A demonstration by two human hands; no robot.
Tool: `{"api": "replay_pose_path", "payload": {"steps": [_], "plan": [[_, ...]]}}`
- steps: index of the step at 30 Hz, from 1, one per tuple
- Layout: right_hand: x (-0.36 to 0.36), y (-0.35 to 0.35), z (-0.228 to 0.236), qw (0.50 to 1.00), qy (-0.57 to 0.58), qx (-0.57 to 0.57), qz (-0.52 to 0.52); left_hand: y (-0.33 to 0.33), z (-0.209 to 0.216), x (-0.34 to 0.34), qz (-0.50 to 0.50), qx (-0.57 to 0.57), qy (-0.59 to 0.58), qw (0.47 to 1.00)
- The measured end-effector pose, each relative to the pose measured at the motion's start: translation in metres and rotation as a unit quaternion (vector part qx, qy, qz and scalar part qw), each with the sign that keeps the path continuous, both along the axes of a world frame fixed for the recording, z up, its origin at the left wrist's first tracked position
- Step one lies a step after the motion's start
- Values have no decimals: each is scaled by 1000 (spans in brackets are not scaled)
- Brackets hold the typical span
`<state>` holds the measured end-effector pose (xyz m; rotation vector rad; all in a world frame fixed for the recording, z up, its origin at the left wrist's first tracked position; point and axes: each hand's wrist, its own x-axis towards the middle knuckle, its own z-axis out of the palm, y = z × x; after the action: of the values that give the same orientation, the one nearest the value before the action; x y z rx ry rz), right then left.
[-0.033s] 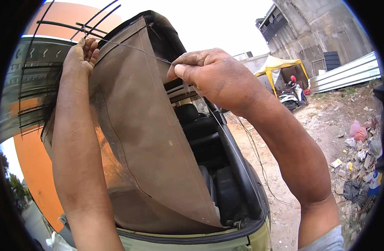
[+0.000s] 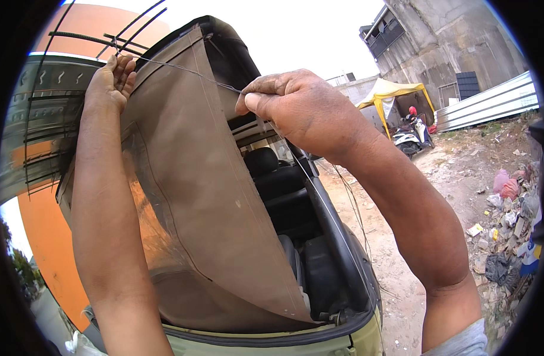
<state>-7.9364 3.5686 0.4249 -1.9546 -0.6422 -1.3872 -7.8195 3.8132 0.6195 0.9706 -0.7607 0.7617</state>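
A thin metal wire [image 2: 183, 67] runs between my raised hands, above the brown canvas top [image 2: 207, 178] of a vehicle. My right hand [image 2: 296, 107] pinches it between thumb and fingers. From that hand, loose strands hang down past the vehicle's open side. At the upper left, my left hand [image 2: 113, 80] has its thumb and forefinger closed at the wire's other end, its remaining fingers loosely curled. Just above those fingertips, the wire meets crossing dark steel rods [image 2: 122, 43].
Black seats [image 2: 263, 163] show through the vehicle's open side. Corrugated metal sheets [image 2: 46, 89] and an orange wall [image 2: 52, 255] stand at left. Rubbish [image 2: 509, 237] lies on the dirt at right. Farther back are a yellow canopy [image 2: 390, 89] and a parked motorbike [image 2: 411, 139].
The whole scene shifts slightly left in view. My left hand and the rods appear a little farther left; both hands keep their hold on the wire.
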Motion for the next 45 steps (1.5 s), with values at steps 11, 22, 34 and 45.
{"api": "replay_pose_path", "payload": {"steps": [11, 22, 34, 45], "plan": [[18, -29, 15, 993, -52, -61, -89, 23, 27, -28, 494, 153, -98, 850], [29, -99, 43, 991, -116, -14, -69, -32, -55, -50, 612, 101, -78, 781], [15, -177, -13, 992, -9, -58, 112, -184, -164, -88, 461, 41, 46, 885], [53, -192, -22, 968, -90, -86, 218, -209, -141, -86, 434, 12, 41, 900]]}}
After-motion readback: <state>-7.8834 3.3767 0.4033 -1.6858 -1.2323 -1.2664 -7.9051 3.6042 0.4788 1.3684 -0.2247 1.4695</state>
